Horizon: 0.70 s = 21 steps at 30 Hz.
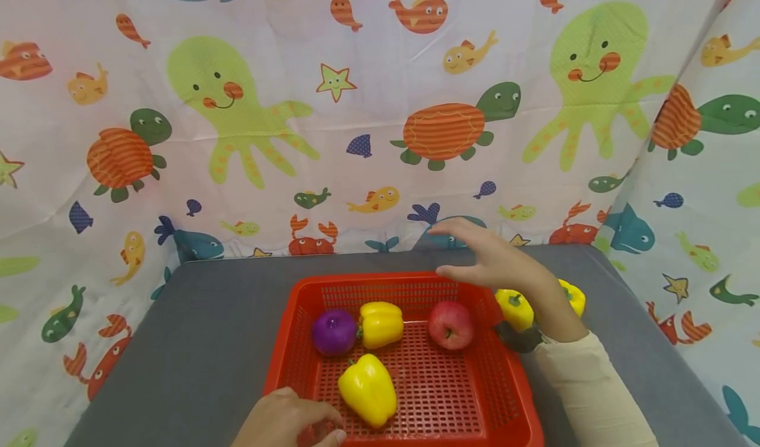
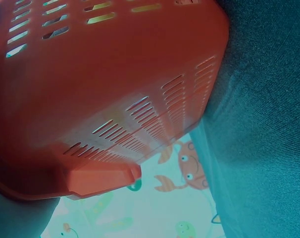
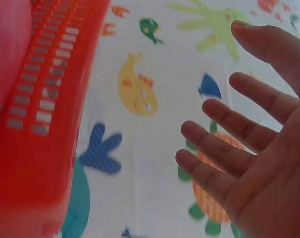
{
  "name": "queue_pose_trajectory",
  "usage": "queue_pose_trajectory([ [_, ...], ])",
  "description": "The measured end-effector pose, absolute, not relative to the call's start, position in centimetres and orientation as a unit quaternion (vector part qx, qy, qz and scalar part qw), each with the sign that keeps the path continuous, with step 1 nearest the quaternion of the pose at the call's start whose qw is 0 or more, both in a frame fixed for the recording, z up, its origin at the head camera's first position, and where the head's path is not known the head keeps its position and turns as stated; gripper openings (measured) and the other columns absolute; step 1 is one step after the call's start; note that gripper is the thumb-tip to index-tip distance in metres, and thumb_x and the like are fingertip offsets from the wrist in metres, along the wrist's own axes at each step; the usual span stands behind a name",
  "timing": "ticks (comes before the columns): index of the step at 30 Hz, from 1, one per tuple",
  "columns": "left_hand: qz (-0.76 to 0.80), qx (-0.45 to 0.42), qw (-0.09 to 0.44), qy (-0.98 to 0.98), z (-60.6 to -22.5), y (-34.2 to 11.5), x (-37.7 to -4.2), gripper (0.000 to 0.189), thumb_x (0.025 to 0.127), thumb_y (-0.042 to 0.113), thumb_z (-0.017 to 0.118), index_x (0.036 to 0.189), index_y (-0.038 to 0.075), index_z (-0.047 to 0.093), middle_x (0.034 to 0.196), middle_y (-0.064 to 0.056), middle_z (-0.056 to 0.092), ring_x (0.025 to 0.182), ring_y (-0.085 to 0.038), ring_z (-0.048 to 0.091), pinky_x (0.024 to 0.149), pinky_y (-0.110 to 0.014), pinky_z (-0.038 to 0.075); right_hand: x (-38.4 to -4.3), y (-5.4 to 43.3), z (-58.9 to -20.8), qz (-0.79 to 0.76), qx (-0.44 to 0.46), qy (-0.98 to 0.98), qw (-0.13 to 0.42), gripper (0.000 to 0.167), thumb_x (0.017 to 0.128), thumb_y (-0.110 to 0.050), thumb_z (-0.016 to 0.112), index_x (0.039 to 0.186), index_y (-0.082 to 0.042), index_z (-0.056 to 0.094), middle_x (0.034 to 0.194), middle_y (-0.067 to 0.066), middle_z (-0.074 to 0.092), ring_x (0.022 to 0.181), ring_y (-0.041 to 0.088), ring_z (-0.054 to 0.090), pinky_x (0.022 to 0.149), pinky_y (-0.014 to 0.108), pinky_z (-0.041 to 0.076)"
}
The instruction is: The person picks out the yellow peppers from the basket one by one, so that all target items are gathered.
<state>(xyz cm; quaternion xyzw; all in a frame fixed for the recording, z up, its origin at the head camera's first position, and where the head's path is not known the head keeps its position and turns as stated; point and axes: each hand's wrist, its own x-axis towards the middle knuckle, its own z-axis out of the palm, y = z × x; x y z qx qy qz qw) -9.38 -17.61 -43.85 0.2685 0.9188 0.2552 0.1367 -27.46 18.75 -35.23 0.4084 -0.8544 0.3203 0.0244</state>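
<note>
A red plastic basket [image 1: 415, 279] holds a purple round vegetable [image 1: 334, 332], a yellow bell pepper [image 1: 381, 325] lying against it, another yellow bell pepper [image 1: 368, 391] nearer me, and a red apple [image 1: 451, 326] at the right. My right hand [image 1: 493, 256] is raised above the basket's back right corner, thumb and fingers spread around nothing; the right wrist view shows its bare palm [image 3: 269, 173]. At the front left, my left hand [image 1: 287, 420] lies over the rim, its loosely bent fingers and thumb reaching inside, short of the nearer pepper. The left wrist view shows the basket's outer wall [image 2: 115, 64].
Two more yellow bell peppers, one nearer [image 1: 515, 308] and one partly behind my right forearm [image 1: 572, 297], lie outside the basket at the right. A grey cloth [image 1: 196, 348] covers the table. A sea-animal curtain [image 1: 368, 117] closes off the back and sides.
</note>
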Motion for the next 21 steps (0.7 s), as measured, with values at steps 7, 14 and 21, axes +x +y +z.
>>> queue_pose_trajectory([
  [7, 0.251, 0.271, 0.130, 0.920, -43.9, -17.6, -9.5, 0.029, 0.099, 0.049, 0.058, 0.104, 0.027, 0.076, 0.073, 0.031, 0.054, 0.062, 0.003, 0.044, 0.059, -0.022, 0.033, -28.4, 15.1, -35.3, 0.283, 0.466, -0.838, -0.005, 0.053, 0.090, -0.024, 0.077, 0.137, -0.009, 0.056, 0.137, 0.004, 0.055, 0.125, 0.022, 0.051, 0.103, 0.047, 0.042],
  [14, 0.255, 0.273, 0.133, 0.918, -43.9, -17.6, -9.5, 0.030, 0.100, 0.049, 0.057, 0.105, 0.026, 0.076, 0.074, 0.031, 0.055, 0.062, 0.004, 0.045, 0.060, -0.022, 0.034, -28.3, 12.1, -36.9, 0.216, 0.495, -0.840, -0.048, 0.052, 0.092, -0.026, 0.075, 0.137, -0.010, 0.056, 0.136, 0.006, 0.055, 0.127, 0.023, 0.050, 0.104, 0.043, 0.042],
  [21, 0.269, 0.297, 0.111, 0.910, -44.2, -17.8, -9.5, 0.029, 0.102, 0.043, 0.056, 0.104, 0.023, 0.076, 0.077, 0.032, 0.057, 0.062, 0.006, 0.046, 0.061, -0.020, 0.035, -27.9, 9.6, -38.6, 0.133, 0.530, -0.836, -0.039, 0.061, 0.086, -0.028, 0.081, 0.139, -0.011, 0.055, 0.130, 0.006, 0.054, 0.117, 0.021, 0.051, 0.098, 0.035, 0.045],
])
